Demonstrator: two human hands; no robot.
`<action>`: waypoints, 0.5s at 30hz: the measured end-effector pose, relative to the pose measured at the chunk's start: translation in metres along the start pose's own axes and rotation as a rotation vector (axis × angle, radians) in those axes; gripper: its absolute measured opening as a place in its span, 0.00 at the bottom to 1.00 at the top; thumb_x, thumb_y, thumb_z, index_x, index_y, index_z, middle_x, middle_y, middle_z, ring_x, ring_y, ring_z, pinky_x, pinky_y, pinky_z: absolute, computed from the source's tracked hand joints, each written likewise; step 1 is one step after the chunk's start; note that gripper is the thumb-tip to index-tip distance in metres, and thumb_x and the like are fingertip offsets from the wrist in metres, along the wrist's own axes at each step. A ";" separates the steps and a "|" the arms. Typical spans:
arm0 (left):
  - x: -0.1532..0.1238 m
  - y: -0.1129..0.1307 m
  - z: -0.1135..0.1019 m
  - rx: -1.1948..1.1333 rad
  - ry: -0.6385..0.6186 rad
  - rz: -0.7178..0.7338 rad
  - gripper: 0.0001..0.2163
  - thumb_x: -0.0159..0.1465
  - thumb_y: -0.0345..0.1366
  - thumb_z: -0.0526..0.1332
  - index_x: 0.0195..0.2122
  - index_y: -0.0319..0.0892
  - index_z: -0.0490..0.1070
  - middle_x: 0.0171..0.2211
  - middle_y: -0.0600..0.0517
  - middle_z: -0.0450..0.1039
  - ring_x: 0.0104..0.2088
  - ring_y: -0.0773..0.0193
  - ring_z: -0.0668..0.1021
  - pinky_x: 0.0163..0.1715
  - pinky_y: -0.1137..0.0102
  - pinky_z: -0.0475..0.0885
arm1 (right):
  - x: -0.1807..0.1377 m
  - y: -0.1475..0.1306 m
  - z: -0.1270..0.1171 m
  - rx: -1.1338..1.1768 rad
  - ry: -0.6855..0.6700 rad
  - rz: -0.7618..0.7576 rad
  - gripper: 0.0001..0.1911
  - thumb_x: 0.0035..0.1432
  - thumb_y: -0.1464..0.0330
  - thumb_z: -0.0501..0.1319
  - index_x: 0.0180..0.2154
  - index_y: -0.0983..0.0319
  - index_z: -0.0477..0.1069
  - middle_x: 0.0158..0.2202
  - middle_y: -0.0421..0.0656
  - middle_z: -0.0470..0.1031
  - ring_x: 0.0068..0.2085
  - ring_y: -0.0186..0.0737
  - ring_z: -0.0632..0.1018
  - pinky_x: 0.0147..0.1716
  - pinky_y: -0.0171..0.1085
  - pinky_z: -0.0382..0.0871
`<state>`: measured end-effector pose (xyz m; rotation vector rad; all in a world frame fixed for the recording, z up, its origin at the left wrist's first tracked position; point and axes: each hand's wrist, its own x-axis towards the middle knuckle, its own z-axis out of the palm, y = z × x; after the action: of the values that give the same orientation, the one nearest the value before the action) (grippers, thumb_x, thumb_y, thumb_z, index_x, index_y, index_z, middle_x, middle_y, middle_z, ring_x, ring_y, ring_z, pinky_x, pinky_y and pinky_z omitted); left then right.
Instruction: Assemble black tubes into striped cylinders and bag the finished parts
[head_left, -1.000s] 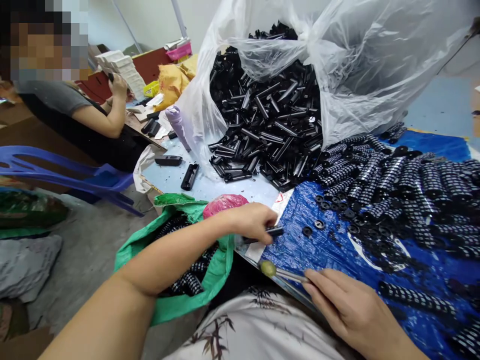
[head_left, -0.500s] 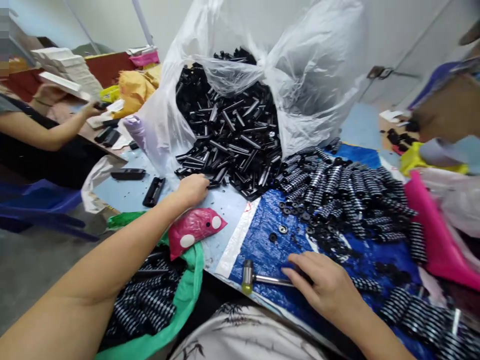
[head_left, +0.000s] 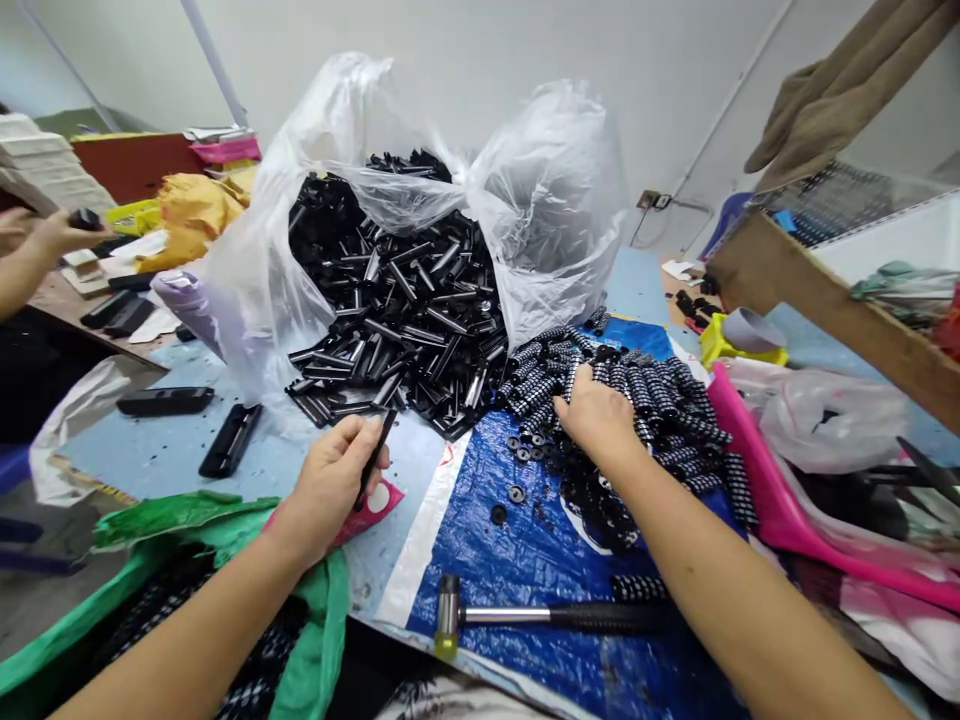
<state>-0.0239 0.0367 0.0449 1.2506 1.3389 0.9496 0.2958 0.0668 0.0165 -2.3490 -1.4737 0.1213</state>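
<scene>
My left hand point(head_left: 337, 485) pinches a slim black plastic piece point(head_left: 376, 455) upright between thumb and fingers, in front of a heap of similar black pieces point(head_left: 420, 330) spilling from a clear plastic bag point(head_left: 555, 200). My right hand point(head_left: 596, 415) is at the front of a pile of ridged black-and-silver rollers point(head_left: 675, 400). Its fingers are curled and partly hidden, so what they grip cannot be made out. A two-faced mallet point(head_left: 517, 615) with a yellow tip lies on the blue sheet point(head_left: 465, 530), near the table's front edge. Small black discs point(head_left: 516, 494) are scattered beside the rollers.
A green sack point(head_left: 330, 620) holding rollers stands at the lower left. Partly behind my left hand is a pink packet point(head_left: 382, 500). Two black casings point(head_left: 232, 440) lie on the left. A pink bin point(head_left: 757, 490) stands on the right. Another person's hand point(head_left: 64, 235) shows far left.
My left hand has come back from the heap with a black piece. My right hand has moved from beside the mallet's handle, forward to the rollers. The view has shifted right.
</scene>
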 end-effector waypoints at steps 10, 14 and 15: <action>-0.015 0.002 0.036 -0.338 -0.159 -0.179 0.14 0.57 0.42 0.68 0.38 0.43 0.66 0.22 0.60 0.70 0.17 0.75 0.66 0.18 0.80 0.57 | -0.083 0.050 -0.028 0.623 0.159 -0.007 0.22 0.57 0.51 0.61 0.45 0.60 0.73 0.39 0.45 0.77 0.34 0.41 0.75 0.40 0.44 0.72; -0.033 -0.007 0.068 -0.367 -0.297 -0.236 0.13 0.58 0.43 0.66 0.36 0.41 0.66 0.21 0.59 0.70 0.16 0.75 0.66 0.18 0.79 0.57 | -0.127 0.037 -0.017 0.971 0.081 0.123 0.27 0.62 0.43 0.51 0.41 0.58 0.71 0.33 0.42 0.75 0.30 0.39 0.76 0.29 0.41 0.73; -0.038 -0.009 0.076 -0.376 -0.328 -0.243 0.13 0.59 0.44 0.65 0.36 0.41 0.66 0.22 0.58 0.70 0.16 0.75 0.66 0.18 0.78 0.57 | -0.137 0.029 -0.015 1.075 0.007 0.168 0.28 0.63 0.42 0.49 0.41 0.58 0.70 0.33 0.42 0.75 0.30 0.40 0.76 0.29 0.40 0.73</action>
<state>0.0468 -0.0091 0.0303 0.8863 0.9730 0.7430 0.2628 -0.0691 0.0045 -1.5451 -0.8367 0.7378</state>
